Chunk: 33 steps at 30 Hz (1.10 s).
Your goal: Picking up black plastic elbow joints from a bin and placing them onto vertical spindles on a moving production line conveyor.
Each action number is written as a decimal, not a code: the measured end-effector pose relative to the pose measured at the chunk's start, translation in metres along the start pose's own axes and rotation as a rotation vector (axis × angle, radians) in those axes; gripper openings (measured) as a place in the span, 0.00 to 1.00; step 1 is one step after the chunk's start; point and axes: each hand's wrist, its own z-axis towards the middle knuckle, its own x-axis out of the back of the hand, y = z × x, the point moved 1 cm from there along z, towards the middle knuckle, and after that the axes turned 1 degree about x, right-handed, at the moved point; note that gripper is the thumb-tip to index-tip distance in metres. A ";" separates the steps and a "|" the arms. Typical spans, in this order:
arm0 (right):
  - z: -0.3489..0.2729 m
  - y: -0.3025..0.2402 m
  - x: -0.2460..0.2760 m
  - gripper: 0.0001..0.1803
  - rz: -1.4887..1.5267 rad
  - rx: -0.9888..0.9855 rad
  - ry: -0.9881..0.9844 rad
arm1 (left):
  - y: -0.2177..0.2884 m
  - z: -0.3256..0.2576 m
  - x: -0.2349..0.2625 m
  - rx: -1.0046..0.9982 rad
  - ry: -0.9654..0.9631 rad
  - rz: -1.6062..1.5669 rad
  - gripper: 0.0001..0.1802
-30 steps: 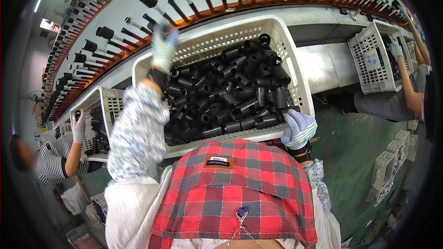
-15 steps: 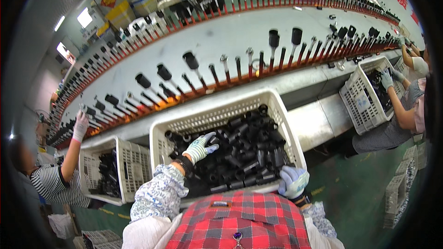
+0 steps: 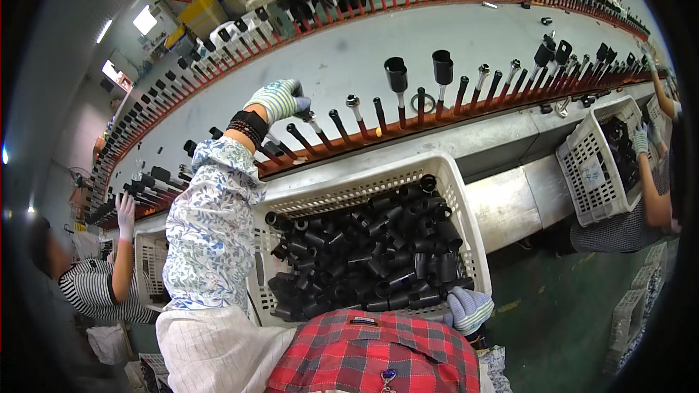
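My left hand [image 3: 278, 100], in a striped knit glove, is stretched out over the near row of upright tools. Its fingers are curled at the top of a metal-shafted tool [image 3: 313, 122]; what they pinch is mostly hidden. My right hand [image 3: 470, 310], gloved as well, is closed over the near right corner of a white plastic basket [image 3: 475, 229], at the rim. Many short black plastic sleeves [image 3: 371, 247] lie loose in this basket. Two tools farther right in the row carry large black cups [image 3: 443, 67] on top.
The tools stand in a brown-red rail [image 3: 408, 127] along a grey, curved table [image 3: 342, 51]. A person at the left [image 3: 95, 287] reaches to the row. Another at the right [image 3: 648, 196] works at a white basket [image 3: 593, 178]. More people stand across the table.
My left hand has risen out of the basket to the tool row. My right hand stays by the basket corner. The view has shifted slightly.
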 end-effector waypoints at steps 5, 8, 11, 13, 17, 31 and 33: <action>0.005 0.001 0.006 0.19 0.020 -0.016 -0.155 | -0.019 0.008 -0.031 0.103 -0.007 -0.004 0.21; -0.004 -0.001 0.007 0.20 -0.009 0.038 -0.097 | -0.024 -0.003 -0.048 0.151 0.175 0.273 0.20; -0.002 -0.003 0.006 0.17 -0.029 0.041 -0.067 | -0.064 0.006 -0.062 0.211 0.241 0.108 0.20; 0.000 -0.008 0.006 0.15 -0.045 0.048 0.001 | -0.088 -0.009 -0.052 0.207 0.210 0.193 0.22; -0.001 -0.008 -0.004 0.14 -0.079 -0.003 0.029 | -0.102 -0.042 -0.069 0.090 0.677 0.280 0.28; -0.011 -0.007 -0.004 0.15 -0.094 0.042 0.056 | -0.036 -0.152 -0.284 0.058 -0.429 0.400 0.21; -0.008 -0.011 -0.005 0.13 -0.051 0.067 0.067 | -0.056 -0.136 -0.339 0.144 -0.414 0.494 0.19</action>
